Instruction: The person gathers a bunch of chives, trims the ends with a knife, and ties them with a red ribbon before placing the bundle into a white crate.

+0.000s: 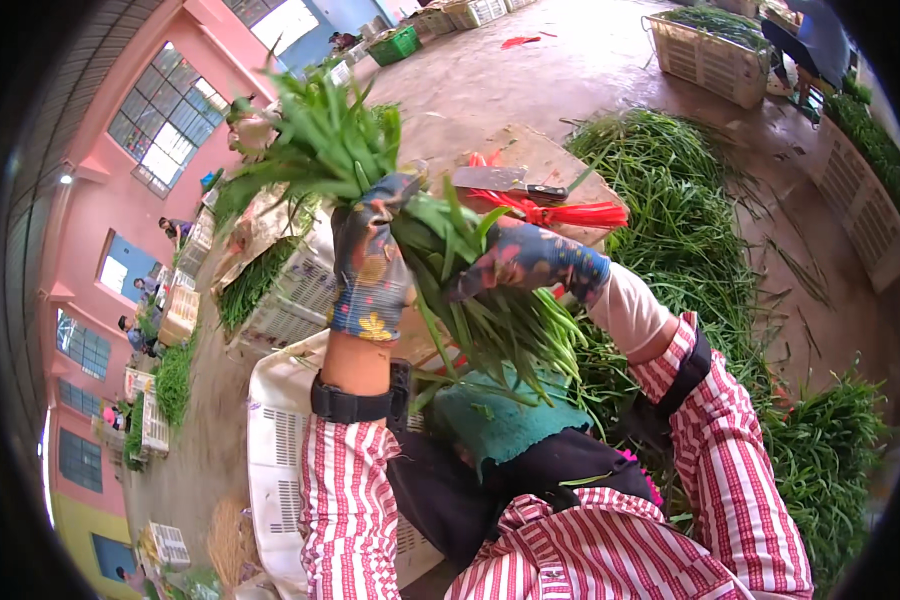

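Observation:
A thick bunch of long flat-leaved greens [320, 145] is held up aslant in front of me, over my lap. My left hand [373, 260], in a dark flowered glove, is closed around its middle. My right hand [540, 258], in a matching glove, grips the lower part from the right; leaves partly hide its fingers. Just beyond the hands, a wooden board [530, 150] carries a broad-bladed knife [492, 180] with a dark handle. Beside the knife lies a bundle of red plastic strips [575, 212]. A teal cloth [505, 415] covers my lap.
Loose greens [660, 200] are heaped along my right side. A white slatted crate [278, 450] stands close on my left. Farther off are a large crate of greens [710, 60], a green basket [395, 45] and several people at work along the pink wall [100, 215].

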{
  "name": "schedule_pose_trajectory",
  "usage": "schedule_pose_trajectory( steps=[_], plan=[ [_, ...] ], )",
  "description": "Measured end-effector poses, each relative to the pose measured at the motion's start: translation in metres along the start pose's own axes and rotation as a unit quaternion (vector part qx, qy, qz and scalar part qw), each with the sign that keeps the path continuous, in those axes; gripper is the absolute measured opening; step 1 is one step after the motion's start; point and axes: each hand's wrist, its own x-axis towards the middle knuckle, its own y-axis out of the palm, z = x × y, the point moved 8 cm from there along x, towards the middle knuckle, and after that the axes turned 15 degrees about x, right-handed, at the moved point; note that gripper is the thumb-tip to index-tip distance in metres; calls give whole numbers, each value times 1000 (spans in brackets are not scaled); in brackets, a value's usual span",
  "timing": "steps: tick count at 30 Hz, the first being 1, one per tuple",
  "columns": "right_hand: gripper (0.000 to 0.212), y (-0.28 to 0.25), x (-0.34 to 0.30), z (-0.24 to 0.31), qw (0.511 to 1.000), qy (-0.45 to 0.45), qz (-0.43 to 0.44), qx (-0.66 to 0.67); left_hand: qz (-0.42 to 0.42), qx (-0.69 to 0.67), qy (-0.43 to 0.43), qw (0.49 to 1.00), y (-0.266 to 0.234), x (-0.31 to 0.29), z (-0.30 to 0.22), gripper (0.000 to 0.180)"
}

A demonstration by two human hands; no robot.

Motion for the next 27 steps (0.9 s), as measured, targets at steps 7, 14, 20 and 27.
schedule_pose_trajectory(
  steps=[7,14,20,27],
  plan=[
    [15,13,-11,35,983,-109,72,-126,51,-48,-82,994,20,3,12,45],
    [41,23,-16,33,970,-155,144,-116,73,-217,-132,964,93,-1,-10,39],
    [39,10,-24,53,985,-45,-19,-164,-55,-186,-103,976,47,-12,-5,15],
    [48,-4,-136,73,951,77,-287,88,-234,-129,-63,962,-50,-44,6,13]
  ],
)
